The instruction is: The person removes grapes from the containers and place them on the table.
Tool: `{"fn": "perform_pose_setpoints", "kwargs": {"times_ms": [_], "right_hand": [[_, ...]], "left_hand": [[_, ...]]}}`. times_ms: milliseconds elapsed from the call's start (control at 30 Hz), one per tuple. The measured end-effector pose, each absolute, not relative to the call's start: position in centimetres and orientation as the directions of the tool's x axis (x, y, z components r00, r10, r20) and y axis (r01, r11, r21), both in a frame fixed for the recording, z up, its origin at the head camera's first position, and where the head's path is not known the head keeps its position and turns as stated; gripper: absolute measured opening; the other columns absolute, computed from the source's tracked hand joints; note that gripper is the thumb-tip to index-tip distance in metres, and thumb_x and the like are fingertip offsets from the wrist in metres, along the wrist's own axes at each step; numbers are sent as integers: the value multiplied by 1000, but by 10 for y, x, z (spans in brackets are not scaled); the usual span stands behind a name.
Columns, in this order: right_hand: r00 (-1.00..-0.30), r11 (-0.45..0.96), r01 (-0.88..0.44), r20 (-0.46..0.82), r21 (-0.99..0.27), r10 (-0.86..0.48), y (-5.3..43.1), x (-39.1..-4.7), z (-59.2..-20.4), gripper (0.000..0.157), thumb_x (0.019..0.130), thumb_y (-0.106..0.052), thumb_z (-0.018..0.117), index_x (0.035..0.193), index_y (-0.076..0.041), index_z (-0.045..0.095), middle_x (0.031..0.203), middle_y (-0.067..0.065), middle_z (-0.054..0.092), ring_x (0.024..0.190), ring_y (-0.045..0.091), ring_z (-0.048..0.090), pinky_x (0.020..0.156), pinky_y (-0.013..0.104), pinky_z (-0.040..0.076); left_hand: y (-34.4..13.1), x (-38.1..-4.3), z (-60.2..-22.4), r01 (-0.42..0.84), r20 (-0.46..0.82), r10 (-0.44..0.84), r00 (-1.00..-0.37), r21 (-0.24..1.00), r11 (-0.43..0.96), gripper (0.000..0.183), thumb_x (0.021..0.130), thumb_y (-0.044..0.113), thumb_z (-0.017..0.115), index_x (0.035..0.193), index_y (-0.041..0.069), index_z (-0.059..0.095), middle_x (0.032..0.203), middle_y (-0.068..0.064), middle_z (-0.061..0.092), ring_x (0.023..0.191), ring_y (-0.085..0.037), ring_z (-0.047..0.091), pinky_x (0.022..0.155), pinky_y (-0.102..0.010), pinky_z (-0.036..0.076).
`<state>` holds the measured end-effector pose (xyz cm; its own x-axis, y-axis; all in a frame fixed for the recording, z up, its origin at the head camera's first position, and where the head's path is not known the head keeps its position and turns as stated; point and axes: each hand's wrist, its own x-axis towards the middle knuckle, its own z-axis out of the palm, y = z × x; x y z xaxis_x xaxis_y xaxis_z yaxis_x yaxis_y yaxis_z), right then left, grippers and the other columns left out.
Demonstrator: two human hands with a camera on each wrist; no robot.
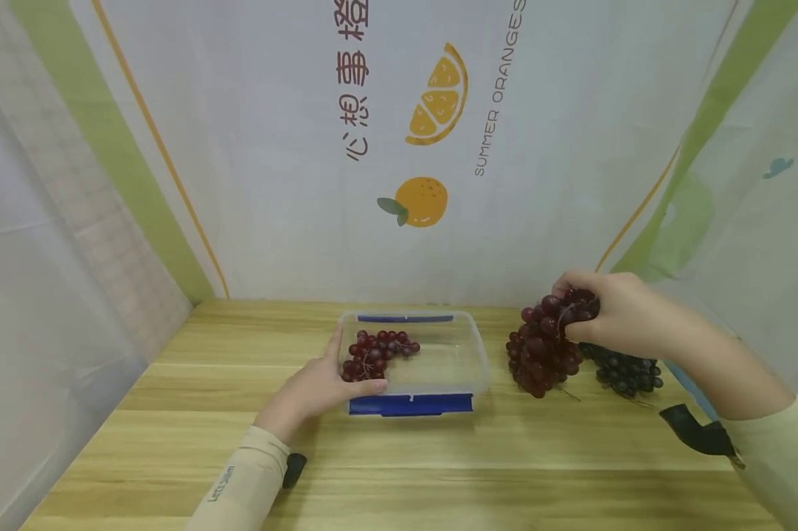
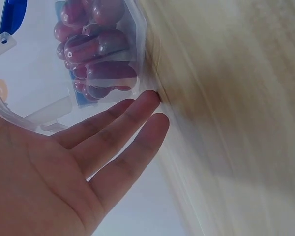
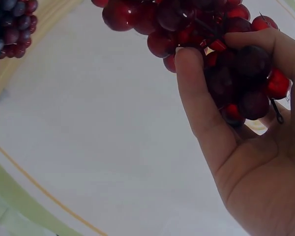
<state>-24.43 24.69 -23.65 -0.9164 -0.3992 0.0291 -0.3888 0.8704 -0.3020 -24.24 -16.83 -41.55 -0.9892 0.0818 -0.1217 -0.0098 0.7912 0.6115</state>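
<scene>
A clear plastic container (image 1: 439, 388) with blue latches stands on the table, a small bunch of red grapes (image 1: 375, 352) lying at its left side. My left hand (image 1: 316, 387) rests against the container's left front corner, thumb along the front rim. Its other fingers extend straight beside the wall in the left wrist view, where the thumb is hidden. To the right of the container, my right hand (image 1: 608, 313) grips a larger bunch of red grapes (image 1: 538, 358) near its top. The right wrist view shows thumb and fingers curled round the held grapes (image 3: 187, 22).
A bunch of dark grapes (image 1: 628, 375) lies on the wooden table (image 1: 399, 479) at the right, behind and below the right hand. A white curtain with printed oranges (image 1: 422, 201) hangs at the table's back edge, and more curtain hangs at both sides.
</scene>
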Motion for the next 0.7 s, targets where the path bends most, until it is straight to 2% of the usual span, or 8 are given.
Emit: {"fn": "perform_pose_setpoints", "kwargs": {"times_ms": [100,200,300,367,567,700], "right_hand": [[-914,873,-390,9,-292,-405,254,-241,-243,49,92,-17,79,137,-13,60,117,14,73,55,13,42,56,33,38],[-912,875,-390,-11,-287,-410,258,-237,-249,50,92,-18,79,138,-13,60,103,5,73,52,11,40,53,32,37],[-911,875,-382,-34,-298,-410,260,-236,-257,51,91,-18,79,138,-11,60,95,2,72,51,10,41,51,30,37],[-910,874,-382,-43,-301,-413,261,-236,-262,53,91,-17,80,139,-9,60,99,5,73,52,10,41,53,30,38],[-904,864,-391,-42,-318,-425,264,-235,-273,62,88,-13,82,145,-2,58,126,21,73,50,8,40,54,30,41],[-898,855,-415,-11,-311,-440,266,-233,-278,53,85,-12,84,134,-8,64,117,13,75,58,9,50,56,28,43]], "left_hand": [[-167,-242,-416,-12,-125,81,-989,609,793,142,78,86,71,171,21,-14,159,-37,45,136,-53,60,106,-67,54],[-168,-241,-416,-8,-121,82,-989,608,794,142,78,87,71,171,21,-14,159,-37,46,135,-52,61,105,-66,55],[-167,-242,-416,-6,-122,85,-989,604,797,143,77,87,71,171,22,-15,159,-36,46,134,-51,62,103,-65,56],[-167,-242,-416,-7,-124,84,-989,601,799,143,77,88,70,171,23,-14,158,-37,47,133,-51,63,102,-65,56],[-166,-242,-416,-13,-129,80,-988,597,802,144,76,90,69,171,22,-14,159,-36,47,134,-51,62,104,-65,56],[-167,-241,-414,-12,-126,79,-989,598,801,141,78,87,71,171,23,-14,158,-37,47,133,-51,63,103,-65,56]]}}
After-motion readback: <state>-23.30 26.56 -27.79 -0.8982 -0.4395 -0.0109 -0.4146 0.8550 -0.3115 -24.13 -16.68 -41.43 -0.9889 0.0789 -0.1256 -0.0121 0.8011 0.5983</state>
